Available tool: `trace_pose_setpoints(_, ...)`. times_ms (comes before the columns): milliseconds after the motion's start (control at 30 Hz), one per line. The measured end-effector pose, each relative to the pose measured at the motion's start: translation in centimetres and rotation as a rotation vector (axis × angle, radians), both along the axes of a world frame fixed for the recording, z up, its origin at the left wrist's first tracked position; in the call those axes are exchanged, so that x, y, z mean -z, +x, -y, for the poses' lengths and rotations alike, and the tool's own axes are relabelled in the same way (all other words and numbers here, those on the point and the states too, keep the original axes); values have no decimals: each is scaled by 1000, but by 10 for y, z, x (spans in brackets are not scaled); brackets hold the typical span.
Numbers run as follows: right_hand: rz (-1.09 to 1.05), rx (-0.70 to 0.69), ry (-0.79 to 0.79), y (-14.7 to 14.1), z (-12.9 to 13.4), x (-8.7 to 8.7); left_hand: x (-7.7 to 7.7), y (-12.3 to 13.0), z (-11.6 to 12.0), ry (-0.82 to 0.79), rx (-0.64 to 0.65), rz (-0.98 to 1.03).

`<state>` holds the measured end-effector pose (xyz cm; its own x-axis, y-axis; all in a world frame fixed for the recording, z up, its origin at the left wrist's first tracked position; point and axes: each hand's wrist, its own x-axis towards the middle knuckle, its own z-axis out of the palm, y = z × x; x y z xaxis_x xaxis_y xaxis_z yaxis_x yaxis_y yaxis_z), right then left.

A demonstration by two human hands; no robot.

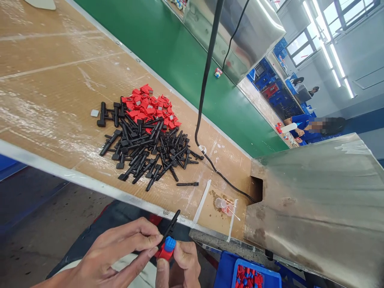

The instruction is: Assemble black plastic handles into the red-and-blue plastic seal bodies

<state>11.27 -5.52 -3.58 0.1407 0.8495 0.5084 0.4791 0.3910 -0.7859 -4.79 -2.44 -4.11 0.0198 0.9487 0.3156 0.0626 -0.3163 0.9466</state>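
Just past the table's near edge, my left hand [129,244] pinches a slim black plastic rod-like part [172,225] between thumb and fingertips. My right hand [185,260] grips a small red plastic piece with a blue fist-shaped block [170,244] on it. The black part's lower end meets the red and blue piece; whether they are joined is hidden by my fingers. Ahead on the table lies a heap of similar black parts [144,150], with a pile of red plastic pieces [150,106] behind it. One black part [187,184] lies apart.
A black cable [207,72] hangs down and runs across the cardboard-covered table [48,88]. Small cups [222,204] with cotton swabs sit at right beside a metal housing [312,208]. Below is a blue bin [235,262] of red and blue pieces. Another person [306,126] works farther off.
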Motion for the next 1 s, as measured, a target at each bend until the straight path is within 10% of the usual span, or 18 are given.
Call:
trace_pose_setpoints(533,-707,-115,-242,-9,-4,8,-11,-2,-13,-333,285,261)
trace_pose_setpoints(1000,-170,219,92,-15,4,-15,-4,-3,-8,-446,358,386)
